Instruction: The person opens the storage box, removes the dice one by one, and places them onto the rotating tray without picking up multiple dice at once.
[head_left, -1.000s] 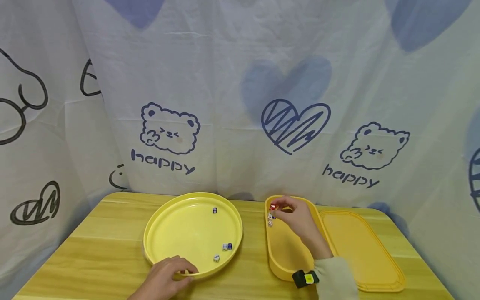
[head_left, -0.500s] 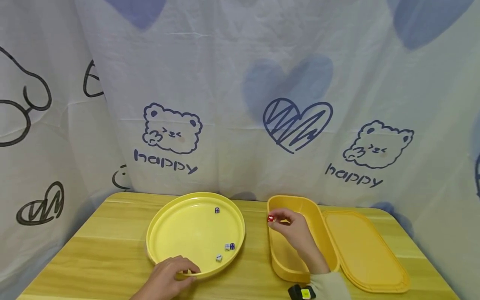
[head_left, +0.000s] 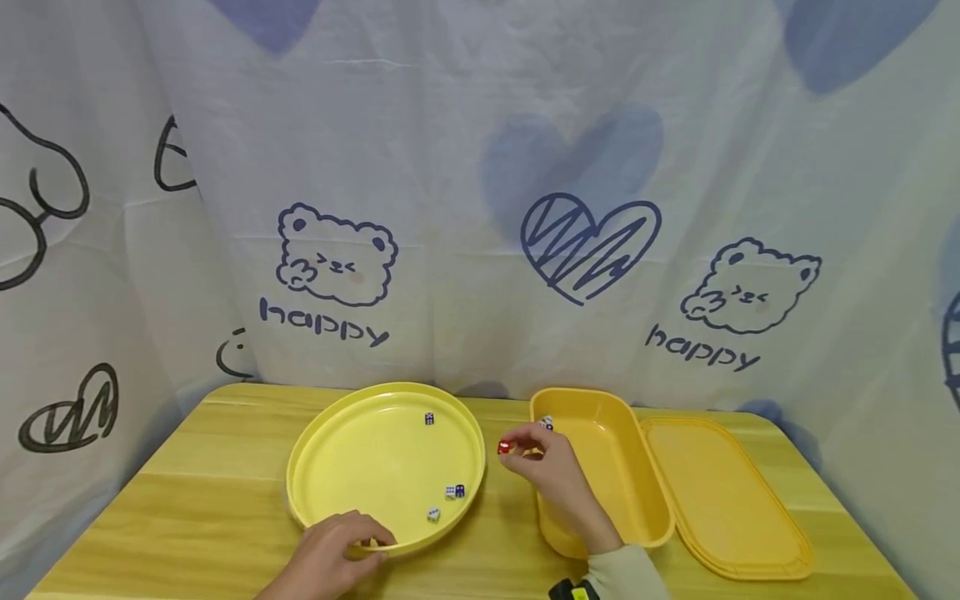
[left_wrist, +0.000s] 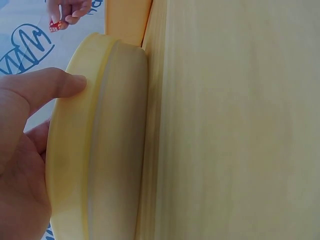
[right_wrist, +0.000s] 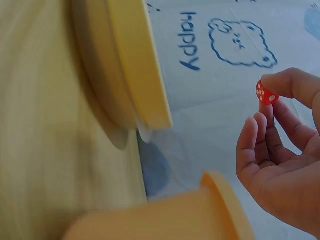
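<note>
A red die (right_wrist: pixel 267 93) with white pips is pinched between the thumb and fingertips of my right hand (head_left: pixel 551 467). That hand hovers over the gap between the round yellow tray (head_left: pixel 322 433) and the orange-yellow box (head_left: pixel 630 467), by the box's left wall. My left hand (head_left: pixel 333 550) grips the tray's near rim, thumb on the outer side and fingers over the edge. Inside the tray lie a blue die (head_left: pixel 429 418) at the back, a white die (head_left: pixel 450 492) touching another blue die (head_left: pixel 460 491), and a second white die (head_left: pixel 433 515) nearer the front.
White and blue dice (head_left: pixel 547 422) show at the box's far left, partly hidden by my right hand. A flat orange-yellow lid (head_left: pixel 727 500) lies right of the box. Behind the wooden table (head_left: pixel 180 492) hangs a printed white curtain (head_left: pixel 450 333).
My right hand has lifted the red die out of the box's far left corner and carried it left, past the box wall toward the tray. The left hand has stayed on the rim.
</note>
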